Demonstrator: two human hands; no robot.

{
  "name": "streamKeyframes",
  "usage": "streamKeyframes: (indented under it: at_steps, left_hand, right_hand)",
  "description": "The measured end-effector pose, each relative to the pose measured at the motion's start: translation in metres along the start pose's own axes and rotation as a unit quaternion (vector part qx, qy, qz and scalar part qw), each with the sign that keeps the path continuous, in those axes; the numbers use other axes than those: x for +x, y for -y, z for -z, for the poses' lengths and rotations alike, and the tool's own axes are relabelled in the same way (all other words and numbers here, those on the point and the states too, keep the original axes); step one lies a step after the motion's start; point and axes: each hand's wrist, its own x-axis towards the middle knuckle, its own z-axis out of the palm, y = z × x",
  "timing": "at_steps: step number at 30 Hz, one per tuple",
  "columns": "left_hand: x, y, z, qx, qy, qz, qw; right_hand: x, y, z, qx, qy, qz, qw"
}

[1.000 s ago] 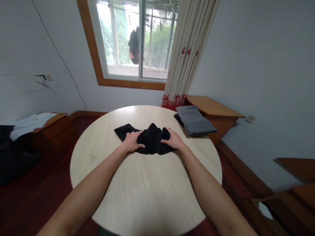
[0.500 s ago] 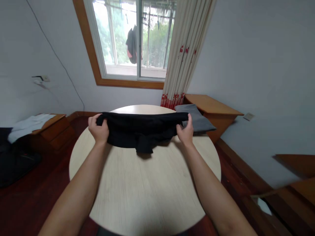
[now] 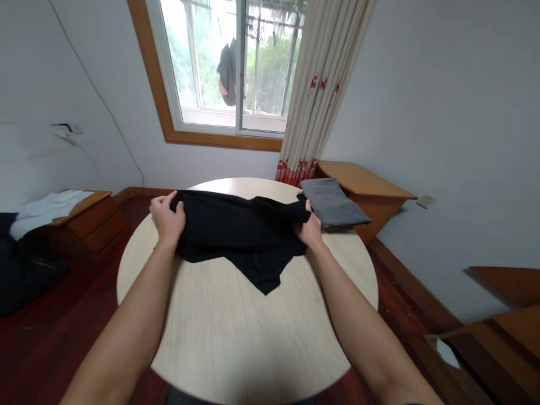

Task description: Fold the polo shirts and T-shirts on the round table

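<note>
A black garment [image 3: 236,233] lies spread on the round pale wooden table [image 3: 236,337], with a pointed corner toward me. My left hand [image 3: 167,216] pinches its left edge, thumb on top of the cloth. My right hand [image 3: 309,229] is closed on its right edge, close to a folded grey garment [image 3: 333,203] at the table's far right.
A wooden cabinet [image 3: 363,188] stands behind the grey garment, by a curtain [image 3: 320,84] and window [image 3: 230,62]. At the left a low wooden cabinet [image 3: 90,219] carries white cloth [image 3: 44,205]. Dark red floor surrounds the table.
The black garment was bunched on the table, then lifted and stretched between both hands; now it is laid down flat and spread wider, hands still at its ends.
</note>
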Motion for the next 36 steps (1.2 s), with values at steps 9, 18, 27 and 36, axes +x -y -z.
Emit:
streamKeyframes:
  at_steps: [9,18,27,36]
  left_hand:
    - [-0.037,-0.020,-0.027,0.031,0.297,-0.116,0.947]
    - [-0.045,-0.010,-0.027,0.100,0.587,-0.152,0.789]
    - [-0.034,0.003,-0.028,0.144,0.439,-0.078,0.883]
    - [-0.025,-0.047,-0.013,-0.166,0.132,0.023,0.977]
  right_hand:
    - [-0.008,0.005,-0.002,0.078,0.140,-0.050,0.986]
    - [-0.015,0.014,0.011,0.111,0.302,0.004,0.947]
    - [-0.009,0.011,0.011,0.040,0.325,0.021,0.945]
    - [-0.011,0.057,0.044,0.384,0.311,-0.008,0.869]
